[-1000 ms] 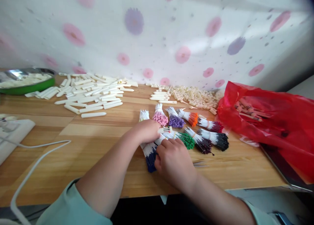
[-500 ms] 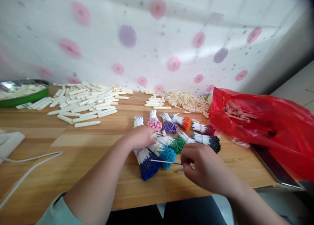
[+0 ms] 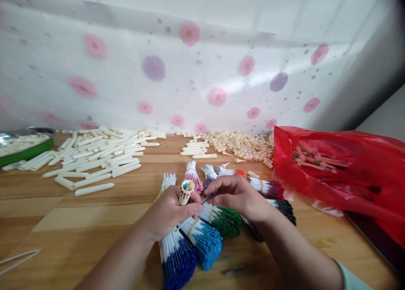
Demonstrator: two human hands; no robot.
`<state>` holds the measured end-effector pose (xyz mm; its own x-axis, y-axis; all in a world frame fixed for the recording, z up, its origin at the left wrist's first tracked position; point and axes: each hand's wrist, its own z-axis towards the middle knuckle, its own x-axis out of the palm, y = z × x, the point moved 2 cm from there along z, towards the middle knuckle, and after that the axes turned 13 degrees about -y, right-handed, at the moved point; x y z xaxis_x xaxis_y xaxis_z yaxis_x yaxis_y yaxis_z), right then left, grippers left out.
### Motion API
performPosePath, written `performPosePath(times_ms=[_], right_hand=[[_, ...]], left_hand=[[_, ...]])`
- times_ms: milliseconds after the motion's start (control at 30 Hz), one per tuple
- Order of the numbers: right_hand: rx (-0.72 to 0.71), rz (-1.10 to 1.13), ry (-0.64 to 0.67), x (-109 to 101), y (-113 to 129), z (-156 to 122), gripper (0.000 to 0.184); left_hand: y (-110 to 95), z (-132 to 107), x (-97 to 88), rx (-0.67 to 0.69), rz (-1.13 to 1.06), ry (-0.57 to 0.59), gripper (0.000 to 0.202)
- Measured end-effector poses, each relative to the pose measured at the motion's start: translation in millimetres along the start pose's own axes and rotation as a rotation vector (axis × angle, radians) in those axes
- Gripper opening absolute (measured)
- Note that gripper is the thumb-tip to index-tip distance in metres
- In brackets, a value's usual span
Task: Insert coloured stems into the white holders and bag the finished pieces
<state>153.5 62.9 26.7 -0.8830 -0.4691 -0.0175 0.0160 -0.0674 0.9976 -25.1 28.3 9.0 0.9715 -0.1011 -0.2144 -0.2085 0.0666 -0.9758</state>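
My left hand is closed around a white multicolour pen barrel. Its open end faces me, showing coloured pieces inside and coloured sliders at the slots. My right hand pinches a thin blue pen refill by its blue end, and the shaft runs down-left to the left fingertips. Below the hands lie bundles of refills: dark blue, light blue and green. Behind them are pink, purple and orange bundles. Dark red and black ones sit right.
White pen barrels lie heaped at the back left beside a green-sided bowl. Small cream plastic parts are piled at the back. A red plastic bag with pen parts stands right. A white cable lies left.
The two hands have come together. My left hand has turned the barrel's open end toward me, and my right hand has brought the blue refill up to it. The view has shifted slightly.
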Motion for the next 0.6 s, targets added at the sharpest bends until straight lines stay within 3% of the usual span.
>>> performPosePath(times_ms=[133, 333, 467, 600], right_hand=[[-0.025, 0.305, -0.051, -1, -26, 2, 0.018], [-0.191, 0.217, -0.135, 5, -22, -1, 0.010], [-0.377, -0.122, -0.301, 2, 0, -14, 0.009], [-0.655, -0.269, -0.540, -9, 31, -53, 0.011]], left_hand=[[9, 2, 0.2, -0.016, -0.150, -0.006, 0.021], [14, 0, 5.4, -0.002, -0.134, 0.007, 0.022], [5, 0, 7.3, 0.271, 0.066, -0.154, 0.013], [-2, -1, 8.0, 0.485, 0.127, -0.283, 0.008]])
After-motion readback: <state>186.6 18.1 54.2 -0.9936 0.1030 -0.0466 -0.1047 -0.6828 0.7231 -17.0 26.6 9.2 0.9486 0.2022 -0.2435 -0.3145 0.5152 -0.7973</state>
